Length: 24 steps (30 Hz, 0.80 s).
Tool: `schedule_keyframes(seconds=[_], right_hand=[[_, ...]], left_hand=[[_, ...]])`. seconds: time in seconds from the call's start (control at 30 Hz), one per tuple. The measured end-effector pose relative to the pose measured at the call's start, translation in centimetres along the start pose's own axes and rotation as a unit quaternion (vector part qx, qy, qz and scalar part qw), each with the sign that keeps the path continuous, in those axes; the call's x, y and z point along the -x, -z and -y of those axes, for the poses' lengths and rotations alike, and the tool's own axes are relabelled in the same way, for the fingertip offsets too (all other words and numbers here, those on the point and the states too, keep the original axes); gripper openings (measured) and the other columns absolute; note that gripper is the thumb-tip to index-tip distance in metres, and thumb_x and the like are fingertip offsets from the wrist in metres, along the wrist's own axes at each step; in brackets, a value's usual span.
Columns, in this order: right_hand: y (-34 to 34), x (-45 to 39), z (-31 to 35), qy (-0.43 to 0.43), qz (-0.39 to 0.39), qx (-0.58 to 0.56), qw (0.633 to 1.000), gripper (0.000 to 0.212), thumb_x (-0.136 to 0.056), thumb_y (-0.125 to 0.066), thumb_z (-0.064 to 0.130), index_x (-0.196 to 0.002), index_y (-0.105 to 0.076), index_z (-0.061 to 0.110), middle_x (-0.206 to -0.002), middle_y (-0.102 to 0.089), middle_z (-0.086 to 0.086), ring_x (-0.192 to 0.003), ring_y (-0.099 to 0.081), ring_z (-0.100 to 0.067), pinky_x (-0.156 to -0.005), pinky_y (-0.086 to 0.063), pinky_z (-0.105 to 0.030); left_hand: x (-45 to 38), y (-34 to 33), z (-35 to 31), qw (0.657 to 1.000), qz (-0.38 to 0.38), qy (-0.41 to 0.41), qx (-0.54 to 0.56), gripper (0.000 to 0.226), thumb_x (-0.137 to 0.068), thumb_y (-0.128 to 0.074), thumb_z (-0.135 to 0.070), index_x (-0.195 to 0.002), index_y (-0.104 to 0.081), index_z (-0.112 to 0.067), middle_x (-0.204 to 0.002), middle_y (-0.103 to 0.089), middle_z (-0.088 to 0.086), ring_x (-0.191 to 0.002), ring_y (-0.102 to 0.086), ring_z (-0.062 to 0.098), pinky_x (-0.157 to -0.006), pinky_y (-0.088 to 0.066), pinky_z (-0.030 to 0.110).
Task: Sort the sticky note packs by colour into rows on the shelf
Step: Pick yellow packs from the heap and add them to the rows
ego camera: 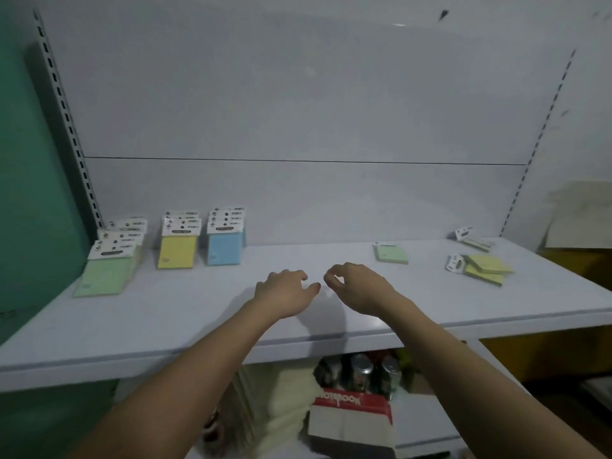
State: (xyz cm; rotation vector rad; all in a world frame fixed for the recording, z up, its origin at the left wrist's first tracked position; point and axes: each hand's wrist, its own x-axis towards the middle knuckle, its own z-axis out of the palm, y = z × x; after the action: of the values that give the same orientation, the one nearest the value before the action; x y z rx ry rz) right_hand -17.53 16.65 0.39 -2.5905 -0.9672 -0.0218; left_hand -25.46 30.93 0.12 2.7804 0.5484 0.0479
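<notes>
On the pale shelf (198,313), three rows of sticky note packs stand at the left: green packs (106,273), yellow packs (177,251) and blue packs (224,248). Loose packs lie at the right: a green pack (391,253), two overlapping yellow packs (486,268) and another pack (473,240) by the back wall. My left hand (284,293) and my right hand (356,286) hover over the shelf's middle, close together, fingers loosely curled and holding nothing.
Slotted uprights run up the back panel at left (66,117) and right (536,140). A green wall (29,193) borders the left. Cardboard boxes (576,226) sit at the far right. Below the shelf are a red notebook box (351,422) and cans (362,372).
</notes>
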Motion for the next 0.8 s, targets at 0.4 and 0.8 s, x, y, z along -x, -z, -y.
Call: schedule_keyframes(seconds=[0.4, 0.8], right_hand=[[2.2, 3.4, -15.3, -0.041, -0.015, -0.083, 0.996, 0.041, -0.097, -0.034, 0.047, -0.125, -0.057, 0.028, -0.13, -0.058, 0.004, -0.115, -0.053, -0.018, -0.096, -0.045, -0.041], [5.8, -2.7, -28.0, -0.073, -0.06, -0.059, 0.994, 0.032, -0.097, -0.043, 0.04, -0.12, -0.06, 0.025, -0.12, -0.061, 0.001, -0.112, -0.054, -0.02, -0.092, -0.045, -0.038]], left_hand=[[-0.1, -6.7, -10.4, 0.999, -0.008, -0.012, 0.04, 0.052, -0.092, -0.034, -0.06, -0.136, -0.046, -0.033, -0.142, -0.047, -0.004, -0.131, -0.041, 0.021, -0.105, -0.036, 0.041], [-13.3, -9.2, -16.8, 0.994, -0.027, 0.008, 0.102, 0.055, -0.092, -0.04, -0.055, -0.139, -0.041, -0.028, -0.142, -0.045, 0.002, -0.13, -0.042, 0.026, -0.103, -0.038, 0.041]])
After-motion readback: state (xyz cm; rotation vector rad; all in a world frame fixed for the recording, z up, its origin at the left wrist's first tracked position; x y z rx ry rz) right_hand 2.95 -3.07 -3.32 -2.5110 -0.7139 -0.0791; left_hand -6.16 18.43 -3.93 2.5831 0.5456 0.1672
